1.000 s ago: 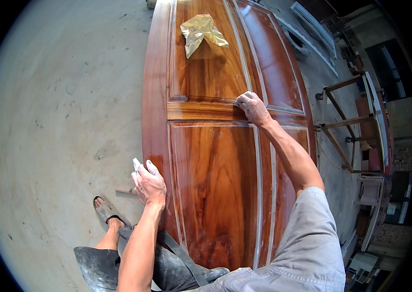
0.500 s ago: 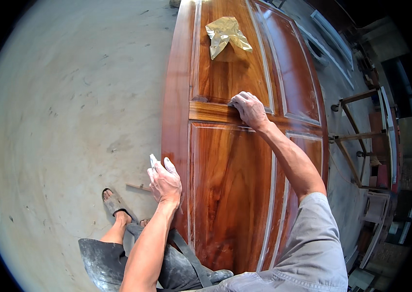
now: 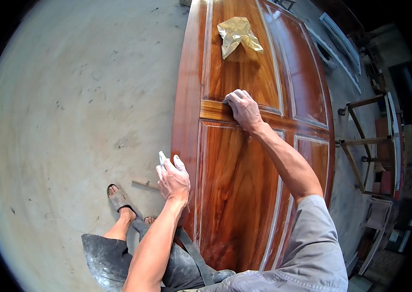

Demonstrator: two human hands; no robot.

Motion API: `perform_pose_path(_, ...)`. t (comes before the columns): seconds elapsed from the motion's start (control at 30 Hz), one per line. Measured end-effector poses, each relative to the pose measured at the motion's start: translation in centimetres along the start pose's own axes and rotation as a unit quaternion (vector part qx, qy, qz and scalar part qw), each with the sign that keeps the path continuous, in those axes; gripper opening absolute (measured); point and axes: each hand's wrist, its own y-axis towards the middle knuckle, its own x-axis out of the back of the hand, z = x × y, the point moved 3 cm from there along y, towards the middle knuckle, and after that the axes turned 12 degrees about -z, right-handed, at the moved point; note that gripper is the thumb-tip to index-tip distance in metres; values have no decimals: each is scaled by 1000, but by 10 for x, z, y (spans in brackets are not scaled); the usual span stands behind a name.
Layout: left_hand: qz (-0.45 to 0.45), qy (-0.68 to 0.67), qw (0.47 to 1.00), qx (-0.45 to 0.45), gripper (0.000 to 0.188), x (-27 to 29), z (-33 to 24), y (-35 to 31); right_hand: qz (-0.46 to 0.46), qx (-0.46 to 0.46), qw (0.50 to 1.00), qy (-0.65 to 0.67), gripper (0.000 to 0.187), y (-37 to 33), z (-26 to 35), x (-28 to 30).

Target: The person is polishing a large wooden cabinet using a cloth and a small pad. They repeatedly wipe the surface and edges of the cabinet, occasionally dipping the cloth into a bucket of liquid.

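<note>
A glossy reddish-brown wooden panelled door (image 3: 237, 194) lies flat before me, with whitish residue along its mouldings. My right hand (image 3: 244, 109) is closed, its powdery fingertips pressed to the moulding at the near edge of an upper panel, beside the crosspiece. Whatever those fingers pinch is hidden. My left hand (image 3: 173, 179), also dusted white, hovers by the door's left edge with fingers curled around a small white piece (image 3: 162, 157), whose kind I cannot make out. Beyond my right hand, a crumpled gold foil sheet (image 3: 237, 35) rests on the upper panel.
Concrete floor (image 3: 79, 107) stretches along the left, with a thin wooden stick (image 3: 145, 184) near my sandalled foot (image 3: 118, 197). At the right stand a wooden frame on casters (image 3: 364, 141) and a pale frame (image 3: 341, 39), with assorted clutter behind.
The view has shifted, so the door and both hands appear farther right. My right hand has slid slightly left along the moulding. My left hand keeps its curled grip.
</note>
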Motion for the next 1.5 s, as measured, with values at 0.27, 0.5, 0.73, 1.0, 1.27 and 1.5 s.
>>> perform_pose_path(0.27,-15,-17,1000,13,57,0,5,3,34,38,999,-2,14,-14,-21,13)
perform_pose_path(0.5,-41,-21,999,-13,56,-8,5,1,18,17,992,-122,10,-59,-85,74)
perform_pose_path(0.73,-24,-18,1000,7,56,-2,3,4,19,76,988,-135,10,-50,-93,63)
perform_pose_path(1.0,-11,-12,1000,14,58,2,0,3,23,120,989,-79,11,-11,-39,18)
perform_pose_path(1.27,-2,-32,999,26,57,3,-2,4,24,79,993,-88,10,-23,-60,42)
perform_pose_path(1.5,-13,-19,1000,13,57,0,5,1,13,126,990,-62,8,19,5,-17)
